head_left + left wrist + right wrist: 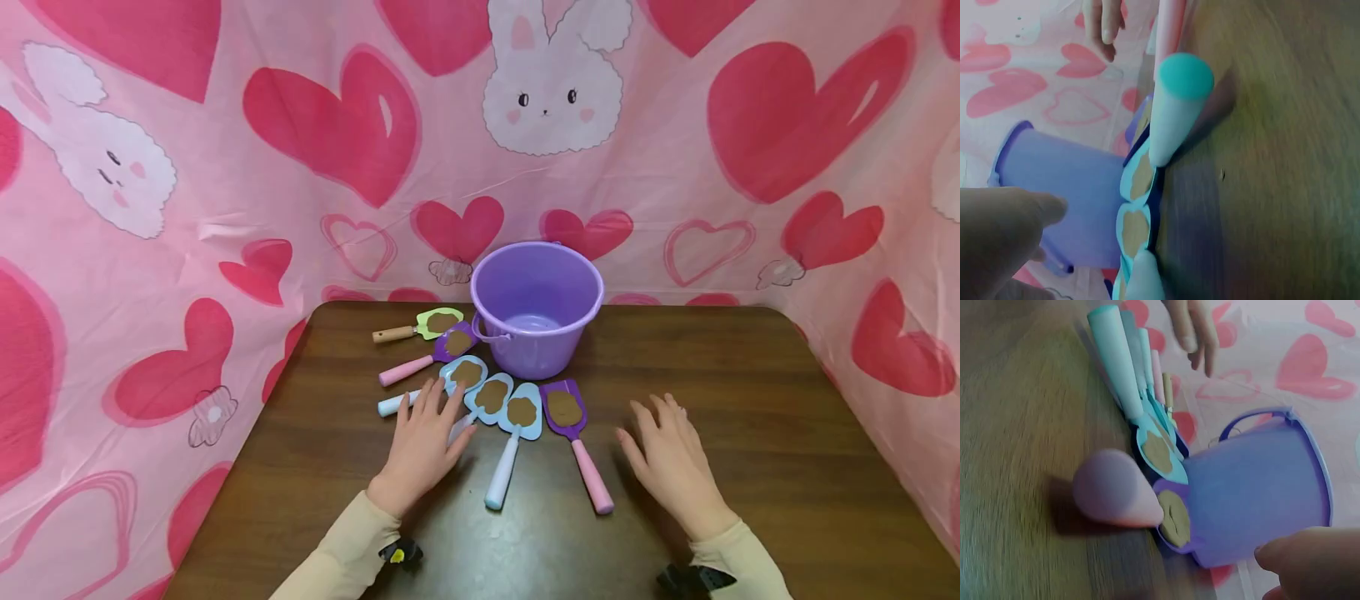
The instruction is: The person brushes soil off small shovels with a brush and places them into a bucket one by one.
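Several small spatulas fan out around the front and left of a purple bucket [536,354], each with a flat brown patch on its blade. A green spatula [442,314] with a wooden handle is farthest back, beside a purple spatula [406,371] with a pink handle. Light-blue spatulas with pale handles follow; one [502,473] points toward the front. A second purple spatula [592,479] is at the right end. My left hand [423,442], fingers spread, hovers over the pale handles and partly hides them. To the right of the spatulas hovers my right hand [667,458], holding nothing.
The brown wooden table [780,417] extends on both sides. Pink cloth [652,183] with hearts and rabbits hangs behind and at the sides. The bucket's handle [480,329] hangs down at its left. Black straps [401,552] circle the wrists over pale sleeves.
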Demonstrator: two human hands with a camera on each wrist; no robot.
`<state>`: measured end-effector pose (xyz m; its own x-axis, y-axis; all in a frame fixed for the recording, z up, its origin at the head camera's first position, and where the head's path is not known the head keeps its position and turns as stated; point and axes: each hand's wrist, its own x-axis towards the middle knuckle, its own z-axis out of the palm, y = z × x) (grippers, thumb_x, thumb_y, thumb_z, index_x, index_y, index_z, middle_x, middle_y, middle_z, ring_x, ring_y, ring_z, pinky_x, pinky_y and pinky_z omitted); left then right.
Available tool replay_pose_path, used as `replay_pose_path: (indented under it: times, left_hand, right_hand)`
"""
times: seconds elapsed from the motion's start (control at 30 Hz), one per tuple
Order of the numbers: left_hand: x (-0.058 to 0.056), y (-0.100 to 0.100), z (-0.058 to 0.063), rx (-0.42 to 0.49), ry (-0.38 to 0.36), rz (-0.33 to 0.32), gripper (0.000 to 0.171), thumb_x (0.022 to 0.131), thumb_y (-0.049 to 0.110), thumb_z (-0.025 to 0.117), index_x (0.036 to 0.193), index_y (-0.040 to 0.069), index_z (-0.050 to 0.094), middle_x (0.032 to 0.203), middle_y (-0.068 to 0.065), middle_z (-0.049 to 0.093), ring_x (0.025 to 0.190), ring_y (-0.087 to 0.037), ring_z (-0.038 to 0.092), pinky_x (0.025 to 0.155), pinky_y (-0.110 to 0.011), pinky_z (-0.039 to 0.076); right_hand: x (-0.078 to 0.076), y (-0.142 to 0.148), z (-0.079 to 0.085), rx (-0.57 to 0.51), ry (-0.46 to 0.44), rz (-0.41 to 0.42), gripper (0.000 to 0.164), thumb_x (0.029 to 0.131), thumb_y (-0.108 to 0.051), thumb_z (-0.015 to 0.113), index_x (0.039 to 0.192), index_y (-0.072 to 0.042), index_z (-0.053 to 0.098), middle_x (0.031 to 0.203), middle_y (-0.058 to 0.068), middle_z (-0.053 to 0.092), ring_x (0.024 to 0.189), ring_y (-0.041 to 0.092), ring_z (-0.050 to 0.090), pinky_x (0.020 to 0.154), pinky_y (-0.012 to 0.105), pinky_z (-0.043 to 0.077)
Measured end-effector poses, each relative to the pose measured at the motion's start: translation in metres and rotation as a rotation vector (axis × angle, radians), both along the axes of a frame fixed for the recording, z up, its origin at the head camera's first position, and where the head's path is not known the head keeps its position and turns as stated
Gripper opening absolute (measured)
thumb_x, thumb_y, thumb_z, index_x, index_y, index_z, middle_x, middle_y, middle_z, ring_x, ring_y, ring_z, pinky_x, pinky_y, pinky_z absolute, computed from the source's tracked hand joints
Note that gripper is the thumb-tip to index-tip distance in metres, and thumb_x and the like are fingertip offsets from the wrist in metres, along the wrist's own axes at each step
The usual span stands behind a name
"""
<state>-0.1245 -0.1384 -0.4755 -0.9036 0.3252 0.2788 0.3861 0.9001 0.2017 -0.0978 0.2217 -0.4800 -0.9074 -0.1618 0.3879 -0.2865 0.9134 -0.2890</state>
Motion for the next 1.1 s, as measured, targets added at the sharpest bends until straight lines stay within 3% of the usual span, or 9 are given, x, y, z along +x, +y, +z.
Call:
replay_pose_path:
  times: [0.13,0.27,0.5,0.7,0.8,0.93,1.1]
  left_hand:
    - [0.001,0.008,0.0,-0.001,0.088,-0.053,0.035,0.098,0.036,0.07,0.12,0.007,0.068,0.112,-0.014,0.066,0.106,-0.035,0.062,0.089,-0.054,0.048]
    - [0.003,0.022,0.002,-0.004,0.137,-0.13,0.021,0.097,0.031,0.072,0.096,0.01,0.07,0.084,-0.005,0.065,0.079,-0.027,0.065,0.067,-0.042,0.048]
    - [0.001,0.054,0.008,-0.044,0.096,-0.255,0.026,0.1,0.033,0.067,0.081,0.017,0.061,0.066,0.004,0.055,0.062,-0.019,0.063,0.049,-0.034,0.044]
    - [0.0,0.08,0.009,-0.071,0.016,-0.305,0.024,0.1,0.036,0.067,0.086,0.017,0.063,0.068,0.007,0.054,0.062,-0.013,0.062,0.047,-0.029,0.04]
    - [0.002,0.094,0.009,-0.121,-0.059,-0.346,0.022,0.102,0.037,0.064,0.103,0.015,0.064,0.075,0.004,0.06,0.068,-0.014,0.066,0.048,-0.029,0.042]
    - [0.004,0.112,0.014,-0.213,-0.148,-0.395,0.031,0.105,0.038,0.059,0.129,0.018,0.06,0.093,0.0,0.069,0.079,-0.015,0.07,0.051,-0.032,0.047]
    - [0.005,0.129,0.016,-0.278,-0.164,-0.433,0.034,0.106,0.039,0.057,0.136,0.022,0.059,0.103,0.001,0.072,0.082,-0.015,0.071,0.055,-0.033,0.05]
  right_hand:
    - [0.004,0.01,0.007,0.002,-0.039,-0.036,0.026,0.094,-0.021,0.075,0.097,0.002,0.066,0.091,0.02,0.064,0.084,0.042,0.065,0.068,0.057,0.054]
    - [0.008,0.023,0.013,0.02,-0.216,-0.097,0.031,0.099,-0.025,0.067,0.077,-0.008,0.055,0.066,0.009,0.058,0.055,0.03,0.058,0.047,0.049,0.044]
    - [0.012,0.039,0.015,0.046,-0.466,-0.155,0.038,0.101,-0.031,0.062,0.074,-0.007,0.053,0.063,0.012,0.055,0.054,0.03,0.056,0.046,0.048,0.043]
    - [0.013,0.046,0.008,0.065,-0.538,-0.201,0.04,0.099,-0.034,0.063,0.076,-0.003,0.054,0.064,0.013,0.058,0.056,0.033,0.059,0.047,0.052,0.046]
    - [0.013,0.048,0.005,0.072,-0.571,-0.198,0.042,0.099,-0.035,0.064,0.081,0.002,0.054,0.065,0.014,0.059,0.056,0.033,0.06,0.048,0.051,0.046]
    - [0.014,0.049,0.003,0.086,-0.595,-0.194,0.044,0.099,-0.035,0.065,0.08,0.002,0.052,0.065,0.012,0.058,0.057,0.032,0.06,0.049,0.05,0.047]
    - [0.014,0.051,0.002,0.092,-0.616,-0.198,0.044,0.099,-0.035,0.064,0.082,0.003,0.052,0.067,0.013,0.059,0.059,0.034,0.061,0.051,0.052,0.048]
